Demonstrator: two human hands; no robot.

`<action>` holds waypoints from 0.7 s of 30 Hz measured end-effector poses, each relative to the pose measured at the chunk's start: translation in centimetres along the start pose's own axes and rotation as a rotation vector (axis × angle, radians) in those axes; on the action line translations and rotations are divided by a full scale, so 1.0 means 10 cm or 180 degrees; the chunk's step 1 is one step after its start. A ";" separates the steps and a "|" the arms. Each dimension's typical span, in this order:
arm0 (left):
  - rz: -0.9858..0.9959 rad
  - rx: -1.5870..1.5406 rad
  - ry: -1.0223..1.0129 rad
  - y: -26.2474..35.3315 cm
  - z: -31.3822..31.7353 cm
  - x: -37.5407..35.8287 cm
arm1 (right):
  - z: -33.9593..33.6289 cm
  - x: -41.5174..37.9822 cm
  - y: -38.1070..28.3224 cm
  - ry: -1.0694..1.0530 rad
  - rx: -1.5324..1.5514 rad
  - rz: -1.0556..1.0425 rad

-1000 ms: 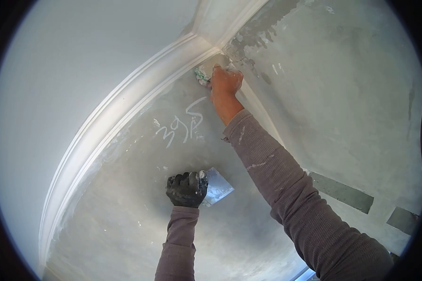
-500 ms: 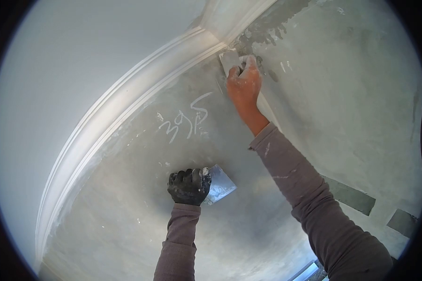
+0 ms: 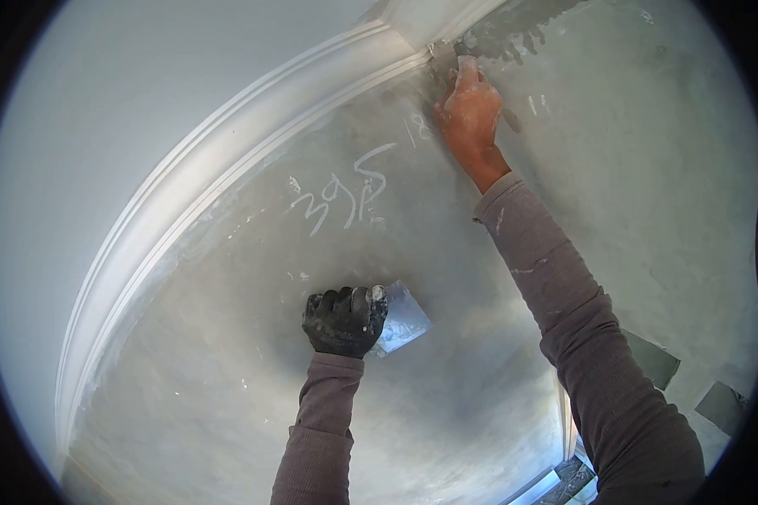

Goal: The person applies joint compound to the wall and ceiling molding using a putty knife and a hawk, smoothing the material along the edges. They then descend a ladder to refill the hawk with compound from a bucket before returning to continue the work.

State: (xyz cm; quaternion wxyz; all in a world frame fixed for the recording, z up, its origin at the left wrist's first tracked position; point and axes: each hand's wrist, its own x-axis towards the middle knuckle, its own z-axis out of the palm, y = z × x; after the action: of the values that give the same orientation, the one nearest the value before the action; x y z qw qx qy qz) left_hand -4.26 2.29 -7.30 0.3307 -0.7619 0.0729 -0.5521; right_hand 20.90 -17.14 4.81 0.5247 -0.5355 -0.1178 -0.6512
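The bare right hand (image 3: 472,122) grips a scraper (image 3: 444,59) high on the wall (image 3: 244,337), its tip close to the end of the moulding (image 3: 253,147). The left hand (image 3: 345,321) (in a black glove (image 3: 338,332) with pale smears) is closed around a square blade (image 3: 407,320), below the white digits (image 3: 382,175).

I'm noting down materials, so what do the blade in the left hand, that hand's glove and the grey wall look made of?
Blade: probably metal, smooth and shiny, from its bluish reflections. Glove: perhaps rubber-coated, judging by its dark surface with pale smears. Wall: likely plaster or cement, mostly smooth, from its patchy grey.
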 end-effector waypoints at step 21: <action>0.0060 0.0008 0.0071 0.00 0.01 0.00 | 0.03 0.13 -0.08 -0.0485 -0.0456 0.0187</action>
State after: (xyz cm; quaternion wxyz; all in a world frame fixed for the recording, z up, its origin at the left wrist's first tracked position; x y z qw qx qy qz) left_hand -4.20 2.33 -7.29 0.3361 -0.7546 0.0830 -0.5574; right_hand 20.54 -17.30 6.30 0.4935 -0.6228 -0.0948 -0.5997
